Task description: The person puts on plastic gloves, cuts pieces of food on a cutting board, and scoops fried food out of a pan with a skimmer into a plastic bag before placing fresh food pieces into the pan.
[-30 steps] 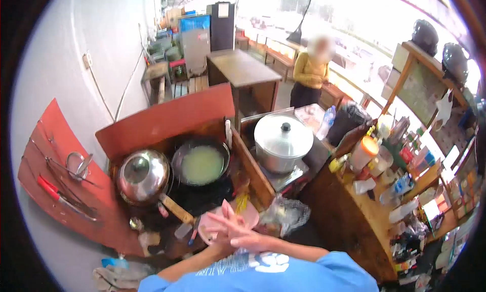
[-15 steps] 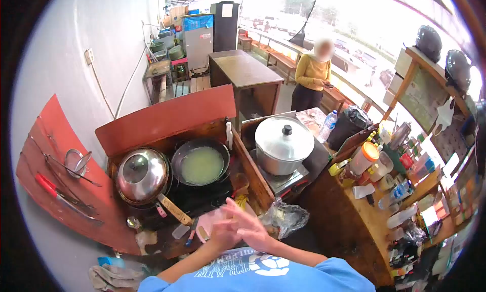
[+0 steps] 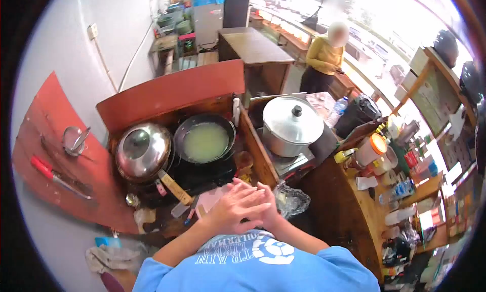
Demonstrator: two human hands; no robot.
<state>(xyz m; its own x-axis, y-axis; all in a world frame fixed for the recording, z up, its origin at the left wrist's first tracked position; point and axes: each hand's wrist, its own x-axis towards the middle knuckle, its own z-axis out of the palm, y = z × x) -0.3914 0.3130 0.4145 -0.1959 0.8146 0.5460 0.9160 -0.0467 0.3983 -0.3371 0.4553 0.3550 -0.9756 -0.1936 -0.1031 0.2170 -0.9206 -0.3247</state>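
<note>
So the biggest thing near me is the wooden counter (image 3: 331, 201) off to my right, its top crammed with bottles and jars. Past my stove there's a bare-wood-looking table (image 3: 255, 46), and a person (image 3: 324, 59) in a yellow top stands near it. The red back panel (image 3: 172, 94) walls off the far side of the stove, and a wooden divider (image 3: 259, 153) blocks a straight path from the burners to the big lidded pot (image 3: 291, 127). On my left sits a lidded wok (image 3: 143, 153), then an open pan (image 3: 205, 140) of pale greenish liquid.

My hands are right up against my shirt. The left hand (image 3: 235, 208) has its fingers spread across the right hand (image 3: 271, 201); that one's partly covered, so I can't tell how far it's closed. The pink tray (image 3: 210, 198) is just beyond them, mostly hidden. A crumpled clear bag (image 3: 294, 201) sits just right of my hands, and the wok's wooden handle (image 3: 174, 187) pokes out toward me, left of the tray.
</note>
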